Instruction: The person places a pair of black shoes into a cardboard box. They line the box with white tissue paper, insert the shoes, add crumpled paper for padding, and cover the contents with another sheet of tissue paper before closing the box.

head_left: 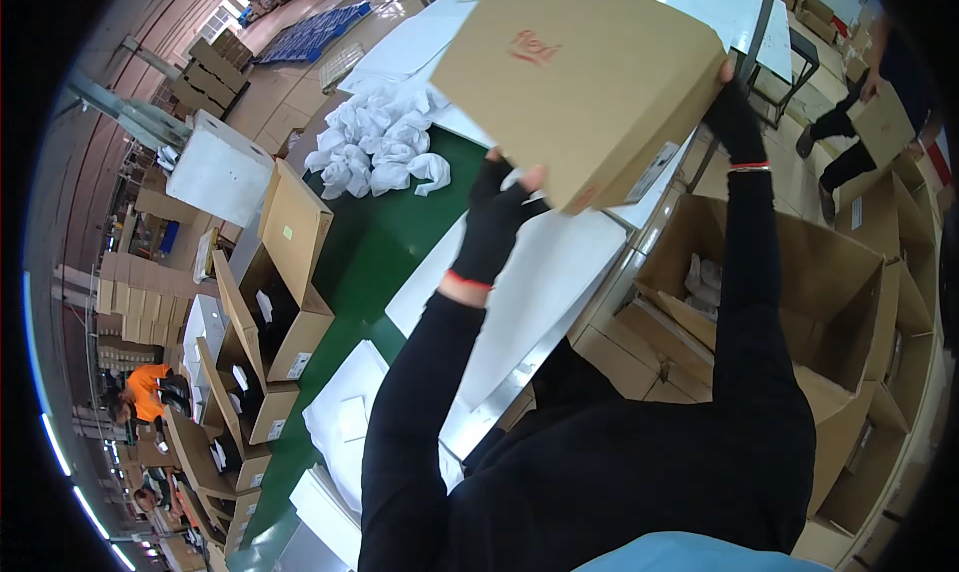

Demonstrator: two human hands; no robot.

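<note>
Upper centre of the frame: brown carton (579,82) held between two gloved hands

From where I stand, the person in black sleeves has a hand on either side of the carton. The left hand (487,222) grips its lower left edge, thumb and fingertips bare beyond a black fingerless glove. The right hand (737,122) is curled against its right side near the upper corner, most of its fingers hidden. Red handwriting marks the carton's top face, and a white label sits on its side. I cannot tell whether it rests on anything.

Just left of it, crumpled white bundles (375,142) lie heaped on a green tabletop (350,237). White sheets (569,257) spread below the carton, near the left hand. Down the left of the frame stands a row of open boxes (285,347), flaps raised. At right, a large open carton (799,237) gapes beside the right sleeve. Toward the upper right edge, a co-worker (849,122) holds a brown piece of cardboard (882,127).
</note>
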